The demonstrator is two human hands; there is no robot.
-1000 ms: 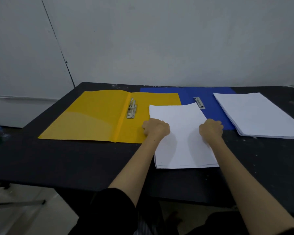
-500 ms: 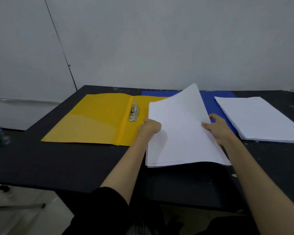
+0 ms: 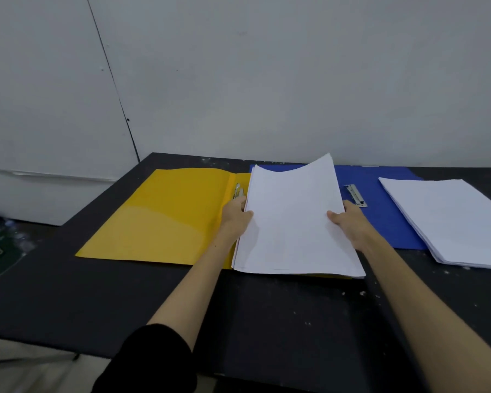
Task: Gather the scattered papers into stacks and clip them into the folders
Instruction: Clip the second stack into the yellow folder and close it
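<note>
Stack of white papers (image 3: 292, 222) gripped at both side edges, left hand (image 3: 234, 219) and right hand (image 3: 349, 222), far end lifted over the yellow folder (image 3: 165, 219), long axis pointing away, its clip (image 3: 237, 191) just beside the left hand.

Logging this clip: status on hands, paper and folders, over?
Left hand and right hand grip the paper stack by its sides, far end raised. Yellow folder open beneath, clip exposed. Second stack lies right, on blue folder.
</note>
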